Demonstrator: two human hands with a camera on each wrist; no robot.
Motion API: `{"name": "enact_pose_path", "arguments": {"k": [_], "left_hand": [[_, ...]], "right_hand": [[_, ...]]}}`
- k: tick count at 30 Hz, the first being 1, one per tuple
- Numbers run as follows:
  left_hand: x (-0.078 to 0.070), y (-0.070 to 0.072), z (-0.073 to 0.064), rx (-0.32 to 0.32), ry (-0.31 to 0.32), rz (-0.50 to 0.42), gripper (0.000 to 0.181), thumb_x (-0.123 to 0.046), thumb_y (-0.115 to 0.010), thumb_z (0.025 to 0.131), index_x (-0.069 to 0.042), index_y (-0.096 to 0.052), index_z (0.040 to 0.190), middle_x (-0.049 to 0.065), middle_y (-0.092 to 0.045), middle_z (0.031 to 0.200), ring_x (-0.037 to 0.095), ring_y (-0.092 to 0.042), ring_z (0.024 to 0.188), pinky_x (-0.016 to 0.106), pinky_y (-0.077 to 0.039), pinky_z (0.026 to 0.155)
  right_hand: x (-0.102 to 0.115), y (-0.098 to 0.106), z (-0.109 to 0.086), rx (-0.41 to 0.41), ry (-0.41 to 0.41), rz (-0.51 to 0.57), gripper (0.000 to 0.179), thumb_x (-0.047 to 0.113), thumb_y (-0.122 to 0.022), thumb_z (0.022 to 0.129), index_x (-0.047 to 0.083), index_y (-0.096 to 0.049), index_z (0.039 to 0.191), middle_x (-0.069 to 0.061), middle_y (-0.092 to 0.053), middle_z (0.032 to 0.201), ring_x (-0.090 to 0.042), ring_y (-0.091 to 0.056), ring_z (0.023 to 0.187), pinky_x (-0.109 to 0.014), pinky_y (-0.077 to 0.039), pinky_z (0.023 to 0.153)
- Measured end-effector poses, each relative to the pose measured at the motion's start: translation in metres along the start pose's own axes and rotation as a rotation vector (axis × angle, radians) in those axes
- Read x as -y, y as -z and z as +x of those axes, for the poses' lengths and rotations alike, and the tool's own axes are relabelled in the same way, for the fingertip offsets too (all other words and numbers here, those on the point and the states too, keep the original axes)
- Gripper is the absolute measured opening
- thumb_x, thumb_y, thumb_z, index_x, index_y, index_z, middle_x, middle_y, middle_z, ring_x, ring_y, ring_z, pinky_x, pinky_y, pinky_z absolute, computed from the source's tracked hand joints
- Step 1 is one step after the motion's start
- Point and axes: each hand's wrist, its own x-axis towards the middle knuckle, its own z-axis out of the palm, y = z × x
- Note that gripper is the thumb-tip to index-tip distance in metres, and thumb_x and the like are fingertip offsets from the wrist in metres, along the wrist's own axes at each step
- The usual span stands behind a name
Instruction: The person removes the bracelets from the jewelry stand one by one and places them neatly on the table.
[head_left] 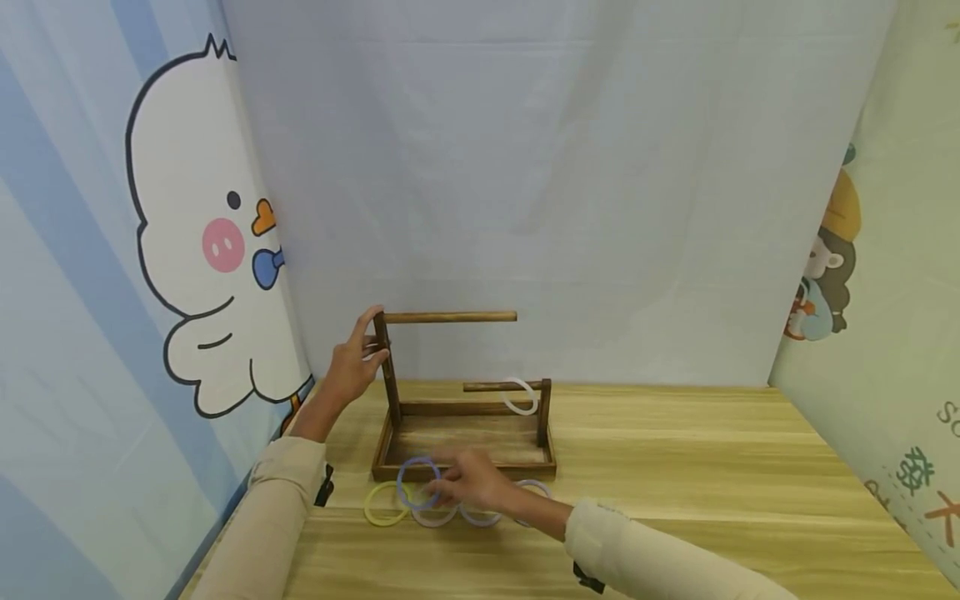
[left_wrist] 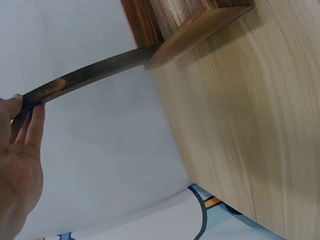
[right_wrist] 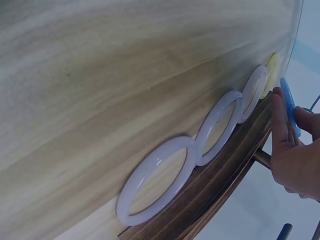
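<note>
A dark wooden stand (head_left: 392, 387) stands on the table, with a long upper rod (head_left: 457, 317) and a short lower rod (head_left: 480, 387). My left hand (head_left: 351, 368) grips the top of its tall post, thumb and fingers on either side in the left wrist view. A white bangle (head_left: 520, 412) hangs on the short rod. Between thumb and fingers, my right hand (head_left: 480, 482) pinches a blue bangle (right_wrist: 289, 106), raised in front of the stand's tray. Below lie a yellow bangle (head_left: 385, 523) and several pale lavender or pinkish bangles (right_wrist: 131, 192), in a row along the tray's front edge.
The wood-grain table (head_left: 675, 492) extends to the right of the stand. A pale grey curtain (head_left: 562, 167) hangs behind. Printed cloth with a white cartoon bird (head_left: 187, 167) rises at the left, and a green printed panel (head_left: 900, 250) at the right.
</note>
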Motion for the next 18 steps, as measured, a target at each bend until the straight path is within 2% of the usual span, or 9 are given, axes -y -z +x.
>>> {"name": "enact_pose_path", "arguments": {"k": [6, 13, 18], "left_hand": [[0.000, -0.001, 0.001, -0.002, 0.000, 0.000, 0.081, 0.006, -0.067, 0.098, -0.022, -0.027, 0.163, 0.036, -0.065, 0.127, 0.047, -0.068, 0.115, 0.054, -0.060, 0.096], [0.002, -0.002, 0.003, -0.016, -0.003, 0.008, 0.080, 0.007, -0.069, 0.097, -0.018, -0.030, 0.161, 0.036, -0.065, 0.125, 0.047, -0.068, 0.114, 0.054, -0.060, 0.095], [0.002, -0.003, 0.003, -0.012, 0.001, 0.013, 0.081, 0.006, -0.069, 0.097, -0.021, -0.029, 0.162, 0.036, -0.065, 0.126, 0.046, -0.068, 0.115, 0.053, -0.060, 0.096]], "right_hand": [[-0.003, -0.004, -0.002, 0.003, 0.006, 0.000, 0.046, -0.009, -0.067, 0.097, -0.015, -0.053, 0.140, -0.030, -0.074, 0.101, -0.042, -0.077, 0.080, -0.033, -0.067, 0.068], [-0.008, -0.010, -0.003, 0.001, 0.036, -0.039, 0.047, -0.006, -0.070, 0.096, -0.014, -0.055, 0.139, -0.024, -0.076, 0.101, -0.037, -0.078, 0.079, -0.029, -0.066, 0.068], [-0.008, -0.013, -0.006, 0.016, 0.036, -0.027, 0.046, -0.004, -0.070, 0.096, -0.014, -0.055, 0.139, -0.025, -0.076, 0.100, -0.040, -0.077, 0.080, -0.035, -0.067, 0.070]]}}
